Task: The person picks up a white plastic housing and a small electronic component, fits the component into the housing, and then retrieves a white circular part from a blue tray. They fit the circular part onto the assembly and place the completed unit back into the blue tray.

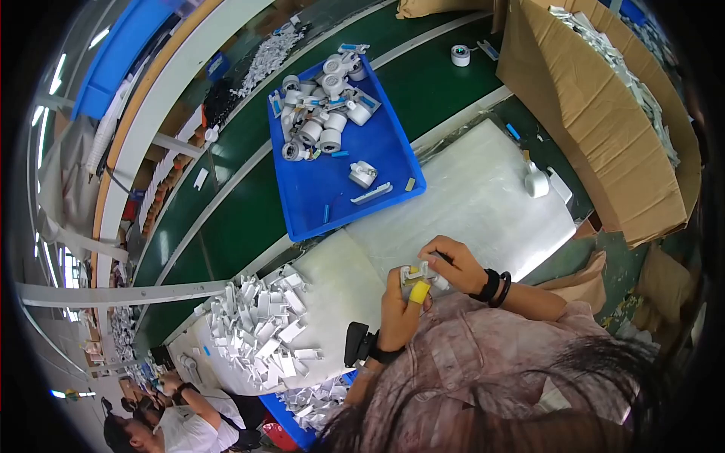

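I held a small white plastic part (418, 273) close in front of my chest, over the near edge of a pale foam sheet (483, 204) that covered the work table. My left hand (399, 309) gripped the part from below, its fingers closed around it, with a yellow finger cot (419, 291) on the thumb pressed against the part's underside. My right hand (453, 264) came in from the right and pinched the same part from above, fingers curled tight onto its top edge. Both hands touched each other around the part. I wore a black watch (361, 343) on my left wrist and two black bands (496, 287) on my right wrist.

To my left on the foam sheet lay a loose heap of flat white plastic pieces (260, 325), well apart from my hands. Farther away, past the foam sheet, a shallow blue tray (377, 151) sat at an angle on the green belt (226, 219). Its far half held a cluster of white round parts (325, 106), and a single white part (363, 174) lay alone nearer its middle. A small white object (536, 181) stood on the far right edge of the foam sheet. To the right stood a large open cardboard box (604, 128) with white pieces along its inner side. At the near left corner of the view another person (174, 423) sat bent over their own work.
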`<state>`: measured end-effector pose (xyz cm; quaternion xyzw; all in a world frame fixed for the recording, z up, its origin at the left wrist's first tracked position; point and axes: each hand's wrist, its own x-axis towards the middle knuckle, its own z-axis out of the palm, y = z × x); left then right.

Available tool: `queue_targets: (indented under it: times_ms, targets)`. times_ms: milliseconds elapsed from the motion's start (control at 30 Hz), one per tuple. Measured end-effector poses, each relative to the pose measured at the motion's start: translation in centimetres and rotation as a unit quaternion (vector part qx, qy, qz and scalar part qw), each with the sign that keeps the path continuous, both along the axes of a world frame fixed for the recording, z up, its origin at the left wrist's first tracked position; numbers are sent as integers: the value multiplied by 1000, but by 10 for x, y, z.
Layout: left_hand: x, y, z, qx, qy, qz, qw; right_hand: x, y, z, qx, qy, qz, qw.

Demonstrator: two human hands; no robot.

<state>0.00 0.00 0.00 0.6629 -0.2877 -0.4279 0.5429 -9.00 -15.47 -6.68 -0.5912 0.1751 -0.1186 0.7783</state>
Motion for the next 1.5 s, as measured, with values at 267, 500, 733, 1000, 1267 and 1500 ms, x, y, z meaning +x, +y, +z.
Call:
queue_targets:
  times_ms: [267,500,733,1000,1267,1500]
  targets:
    - [-7,6,-15,-32,57,123,990,-5,-14,19,-419,-94,-126,894]
    - [-7,6,-15,-35,31,96,994,-4,-15,24,-419,-105,-144,890]
    - [-5,6,-12,12,-2,84,996,-5,-16,22,-442,-117,-143,878]
    - [-3,4,-12,9,9,80,997,-3,-17,22,-443,-118,-140,878]
    - [1,5,-15,24,-43,62,997,-2,-18,20,-450,-118,-146,873]
    - [5,7,-19,52,-64,31,996,-2,-17,18,-450,-109,-143,875]
